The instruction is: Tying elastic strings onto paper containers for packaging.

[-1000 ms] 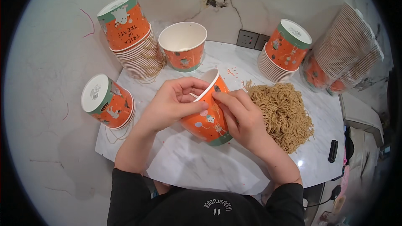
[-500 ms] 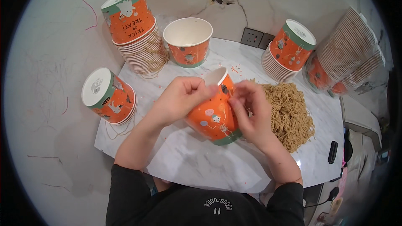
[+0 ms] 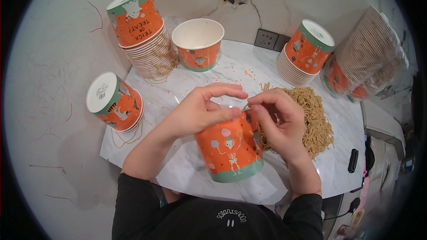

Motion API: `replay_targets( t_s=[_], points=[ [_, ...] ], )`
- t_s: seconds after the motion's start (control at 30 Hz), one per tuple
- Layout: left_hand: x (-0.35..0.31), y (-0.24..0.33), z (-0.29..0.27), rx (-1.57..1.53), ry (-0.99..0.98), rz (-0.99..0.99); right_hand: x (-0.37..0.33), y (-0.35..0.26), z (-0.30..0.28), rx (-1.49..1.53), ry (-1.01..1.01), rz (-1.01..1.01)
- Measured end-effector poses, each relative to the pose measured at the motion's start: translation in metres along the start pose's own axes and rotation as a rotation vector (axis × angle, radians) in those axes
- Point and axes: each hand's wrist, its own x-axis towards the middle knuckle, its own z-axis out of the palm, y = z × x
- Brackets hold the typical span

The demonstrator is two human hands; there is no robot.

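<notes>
An orange paper bucket (image 3: 229, 151) with a green base band and a skeleton print leans in front of me, its rim turned away. My left hand (image 3: 200, 109) holds it at the rim, thumb against the outer wall and index finger stretched out above. At the rim's right side my right hand (image 3: 280, 120) pinches with thumb and index finger; a thin bit shows between the hands, too small to name. A heap of tan cords (image 3: 311, 122) lies just beyond the right hand.
On the marble-look table (image 3: 187, 173) stand an upright bucket (image 3: 200, 55), an upturned bucket stack with cords (image 3: 147, 53), a short stack (image 3: 118, 106) and another stack (image 3: 307, 53). Wrapped buckets (image 3: 367, 53) lean far right. A small black object (image 3: 353, 161) lies near the right edge.
The bucket has turned more upright, its base swinging toward me and the skeleton print facing me. My left index finger has straightened, and my right hand has shifted slightly right at the rim.
</notes>
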Motion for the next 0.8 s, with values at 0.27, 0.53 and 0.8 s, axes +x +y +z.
replay_targets(
  t_s=[0.27,0.53,0.8],
  points=[
    [-0.003,-0.007,0.001,0.163,0.048,0.113,0.001,-0.010,0.005,-0.179,-0.027,-0.150],
    [-0.010,0.015,0.006,-0.025,0.040,-0.083,0.000,-0.011,-0.006,-0.396,0.006,-0.230],
    [-0.005,0.006,-0.001,-0.308,-0.084,-0.205,-0.002,-0.017,-0.008,-0.496,-0.061,-0.206]
  ],
)
